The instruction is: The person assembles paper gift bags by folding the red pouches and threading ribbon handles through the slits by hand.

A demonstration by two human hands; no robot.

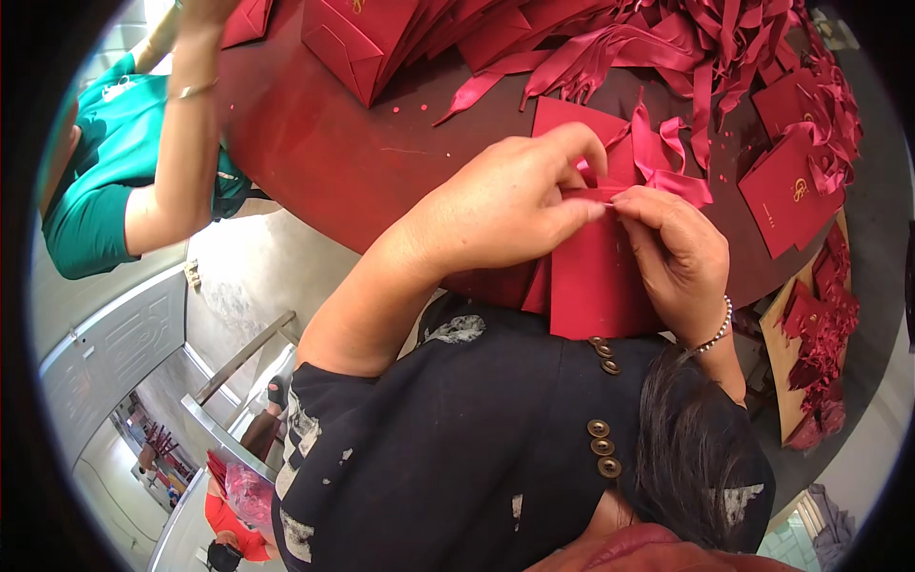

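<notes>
A red paper gift bag [602,286] lies flat at the table's near edge, against my dark top. My left hand [510,205] comes over it from the left, thumb and index finger curled into a pinch, with a bit of pink-red ribbon [583,170] showing between them. From the right, my right hand [675,250] pinches the bag's upper edge between thumb and fingers. Both sets of fingertips almost meet there; exactly what lies between them is partly hidden. Just beyond, a loose satin ribbon [658,157] curls over another red sheet or bag.
Stacked red bags [357,48] and a heap of ribbons [620,62] cover the far table [315,162]. Finished-looking bags with ribbons [791,191] lie at the right, more on a board [783,377] lower right. A person in green [105,181] works at far left.
</notes>
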